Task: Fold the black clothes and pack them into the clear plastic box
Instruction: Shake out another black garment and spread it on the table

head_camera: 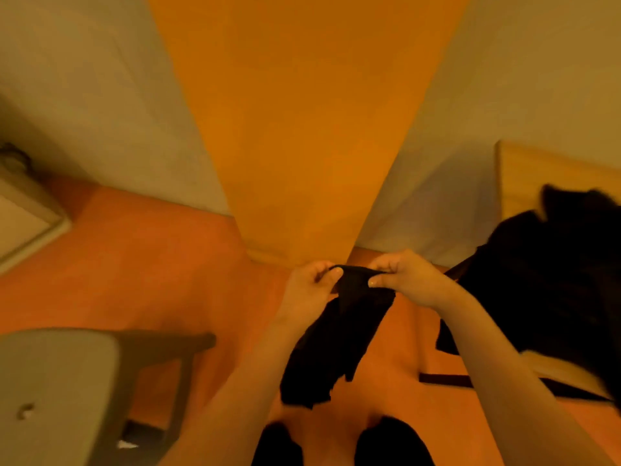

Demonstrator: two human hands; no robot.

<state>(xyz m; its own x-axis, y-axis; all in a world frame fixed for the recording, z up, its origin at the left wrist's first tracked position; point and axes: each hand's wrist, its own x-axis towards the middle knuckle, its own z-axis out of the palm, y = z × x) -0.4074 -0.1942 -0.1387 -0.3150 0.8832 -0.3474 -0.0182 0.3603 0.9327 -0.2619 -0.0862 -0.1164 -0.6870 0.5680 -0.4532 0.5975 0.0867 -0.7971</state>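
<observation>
**Black garment pinched at its top edge between two hands**

Black, thin fabric hangs in front of the person: a small black cloth garment held up in the air by its upper edge. The left hand grips the left end of that edge, thumb and fingers closed together on the cloth. The right hand grips the right end, its fingers likewise clamped on the fabric, so the edge is stretched in a short band between the two hands. Below the fingers the garment drops loosely and a little to the left, ending in ragged-looking folds above the orange floor; the blur hides what kind of garment it is.

To the right of the right hand's fingers, and well apart from them, a heap of black clothes lies piled on a pale wooden counter, some of it spilling over the near edge. Beyond the fingers an orange wall panel rises between pale walls. Down to the left of the left hand's fingers stands a grey chair with dark legs. Directly beneath the hanging cloth, two dark shapes at the bottom edge may be the person's feet; the blur prevents telling.
</observation>
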